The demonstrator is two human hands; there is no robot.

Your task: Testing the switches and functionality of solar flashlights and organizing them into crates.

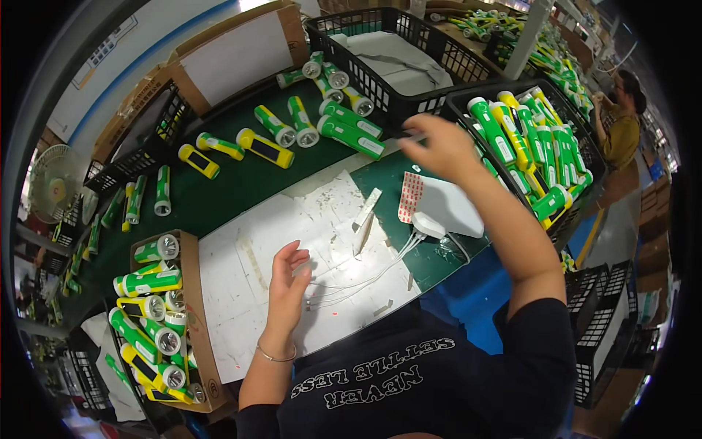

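My left hand (288, 284) hovers over the white work sheet (241, 293), its fingers loosely bent, thumb apart, and nothing held. At the upper right of the sheet, my right hand (443, 146) is raised with thumb and fingers apart. It is nearest to a green flashlight (351, 137), whose end lies just left of the fingertips without visible contact. Below that hand lies a card of red-printed stickers (411, 196) on a white backing sheet. A white charger block (428, 225) with several thin white cables rests beside it, the cables running toward my left hand.
A cardboard box (208, 329) of green and yellow flashlights stands at left. More flashlights (267, 146) lie across the green table (241, 186). A black crate (599, 164) of flashlights stands at right, another black crate (409, 110) at the back. A person (621, 124) works at far right.
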